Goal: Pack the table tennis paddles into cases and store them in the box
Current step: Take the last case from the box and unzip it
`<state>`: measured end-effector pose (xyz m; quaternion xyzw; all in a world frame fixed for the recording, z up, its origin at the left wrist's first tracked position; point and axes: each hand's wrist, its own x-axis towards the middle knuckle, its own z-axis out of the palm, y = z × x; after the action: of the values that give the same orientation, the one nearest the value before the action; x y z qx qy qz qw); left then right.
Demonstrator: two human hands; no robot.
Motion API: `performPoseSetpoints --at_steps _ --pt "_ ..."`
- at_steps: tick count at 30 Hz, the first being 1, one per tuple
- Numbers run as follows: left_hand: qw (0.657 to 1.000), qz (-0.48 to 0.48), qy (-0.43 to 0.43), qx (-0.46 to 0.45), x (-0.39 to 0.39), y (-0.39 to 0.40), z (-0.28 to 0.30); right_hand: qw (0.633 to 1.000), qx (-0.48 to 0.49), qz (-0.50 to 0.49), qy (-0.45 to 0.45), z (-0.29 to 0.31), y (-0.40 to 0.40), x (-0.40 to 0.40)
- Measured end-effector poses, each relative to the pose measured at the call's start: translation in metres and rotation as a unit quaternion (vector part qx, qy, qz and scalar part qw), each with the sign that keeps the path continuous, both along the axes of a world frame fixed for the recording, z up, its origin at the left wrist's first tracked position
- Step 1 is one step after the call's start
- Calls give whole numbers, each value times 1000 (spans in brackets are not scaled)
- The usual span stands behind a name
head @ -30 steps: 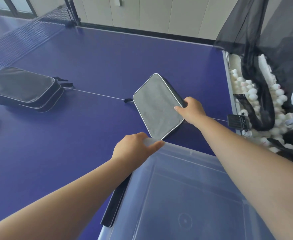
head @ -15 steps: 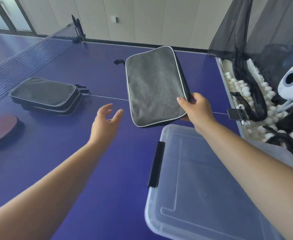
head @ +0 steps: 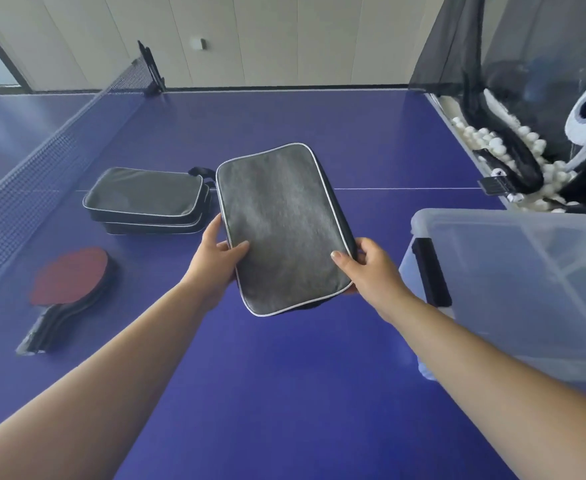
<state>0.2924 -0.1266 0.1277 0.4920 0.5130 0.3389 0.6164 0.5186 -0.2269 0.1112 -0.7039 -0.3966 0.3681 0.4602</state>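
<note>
Both hands grip my grey case [head: 282, 230] at frame centre, left hand [head: 215, 258] and right hand [head: 371, 268] on its near corners, long axis running up-frame; paddles [head: 70, 282] lie lower left, nearer my left hand.

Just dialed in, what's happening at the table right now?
A person holds a grey paddle case above the blue table with both hands: the left hand grips its left edge, the right hand its lower right corner. More grey cases lie stacked to the left, beside a stack of loose paddles. The clear plastic box sits on the right with its lid on.
</note>
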Motion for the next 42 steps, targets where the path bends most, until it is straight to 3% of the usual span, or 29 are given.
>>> performPoseSetpoints --at_steps 4,8,12,17,25,35,42 --pt "1000 3 -21 -9 -43 8 -7 999 -31 -4 38 -2 -5 -41" --pt "1000 0 -31 1 -70 8 -8 996 -58 19 -65 -2 -3 -60" --pt "999 -34 -15 29 -89 3 -9 990 7 -10 -139 11 12 -65" --pt "999 -20 -8 50 -104 -5 -10 980 111 12 -166 43 40 -73" --pt "997 -3 -12 82 -118 -17 -18 968 101 124 -195 66 75 -86" --pt "988 -13 55 143 -166 13 -22 971 55 155 -175 77 114 -148" --pt "984 -45 66 159 -222 61 -17 985 10 119 -121 81 154 -200"
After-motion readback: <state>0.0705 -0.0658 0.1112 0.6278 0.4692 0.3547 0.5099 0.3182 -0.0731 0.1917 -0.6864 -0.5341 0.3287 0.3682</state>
